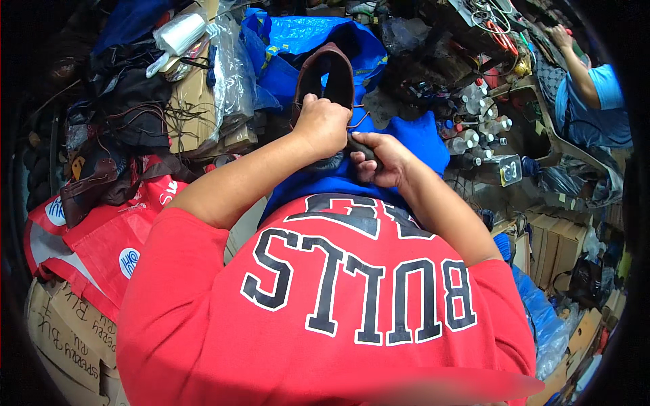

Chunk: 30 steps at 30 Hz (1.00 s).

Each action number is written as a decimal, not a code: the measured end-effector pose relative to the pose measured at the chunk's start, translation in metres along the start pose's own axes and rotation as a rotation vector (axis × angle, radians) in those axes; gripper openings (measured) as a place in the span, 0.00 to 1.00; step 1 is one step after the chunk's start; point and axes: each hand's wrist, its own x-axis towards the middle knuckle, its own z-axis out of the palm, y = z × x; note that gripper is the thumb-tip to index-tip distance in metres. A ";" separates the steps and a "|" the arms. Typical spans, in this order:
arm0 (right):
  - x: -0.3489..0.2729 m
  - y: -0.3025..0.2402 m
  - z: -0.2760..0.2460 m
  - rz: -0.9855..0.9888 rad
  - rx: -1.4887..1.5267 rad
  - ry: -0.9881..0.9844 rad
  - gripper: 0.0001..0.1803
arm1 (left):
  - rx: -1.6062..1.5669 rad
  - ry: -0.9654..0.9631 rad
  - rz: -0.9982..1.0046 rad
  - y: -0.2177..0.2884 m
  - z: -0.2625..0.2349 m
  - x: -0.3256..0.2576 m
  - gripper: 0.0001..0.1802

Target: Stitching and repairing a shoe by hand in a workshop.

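Note:
A dark brown shoe [346, 76] is held over my lap, its opening facing up and its collar at the far end. My left hand [321, 127] is closed over the shoe's near part and hides much of it. Just right of it, my right hand [386, 160] wraps round the dark handle [363, 151] of a tool whose working end I cannot see. A thin brown cord [359, 122] loops out at the shoe's right side. Blue cloth [421, 143] lies under the work.
Beyond the shoe sits a blue plastic bag [288, 32]. Several clear bottles [477, 128] stand at right. Red bags [101, 247] and a cardboard box [71, 342] are at left. Another person [589, 101] in a blue shirt is at far right.

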 end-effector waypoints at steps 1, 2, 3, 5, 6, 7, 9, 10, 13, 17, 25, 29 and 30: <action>-0.002 0.004 0.005 -0.102 -0.134 0.038 0.13 | -0.011 -0.005 -0.001 0.001 0.001 -0.001 0.07; -0.004 0.007 0.010 -0.204 -0.267 0.078 0.14 | -0.011 -0.007 0.004 0.001 -0.001 -0.001 0.07; -0.006 0.009 0.017 -0.512 -0.956 0.424 0.13 | -0.047 -0.064 -0.046 -0.001 -0.004 0.001 0.08; -0.017 0.014 0.026 -0.698 -1.449 0.600 0.15 | -0.144 -0.133 -0.136 -0.013 -0.005 0.005 0.11; -0.021 0.016 0.028 -0.730 -1.540 0.623 0.16 | -0.182 -0.154 -0.168 -0.018 -0.004 0.005 0.13; -0.026 0.016 0.028 -0.734 -1.542 0.624 0.16 | -0.218 -0.164 -0.189 -0.021 -0.004 0.004 0.13; -0.038 0.014 0.024 -0.735 -1.661 0.557 0.21 | -0.255 -0.170 -0.213 -0.021 -0.004 0.001 0.14; -0.041 0.018 0.022 -0.736 -1.660 0.560 0.21 | -0.241 -0.186 -0.216 -0.017 -0.008 0.001 0.13; -0.046 0.029 0.019 -0.859 -1.771 0.565 0.18 | -0.214 -0.193 -0.202 -0.009 -0.014 -0.006 0.12; -0.040 0.031 0.020 -0.805 -1.796 0.562 0.18 | -0.117 -0.036 -0.099 0.004 -0.005 -0.015 0.10; -0.012 0.046 0.018 -0.835 -0.969 0.422 0.15 | -0.091 0.133 -0.018 0.003 0.007 -0.019 0.05; -0.014 0.031 0.022 -0.162 0.511 -0.097 0.08 | -0.099 0.122 -0.024 0.000 0.007 -0.011 0.05; -0.006 0.030 0.012 -0.069 0.703 -0.240 0.07 | -0.091 0.124 -0.022 -0.001 0.008 -0.009 0.05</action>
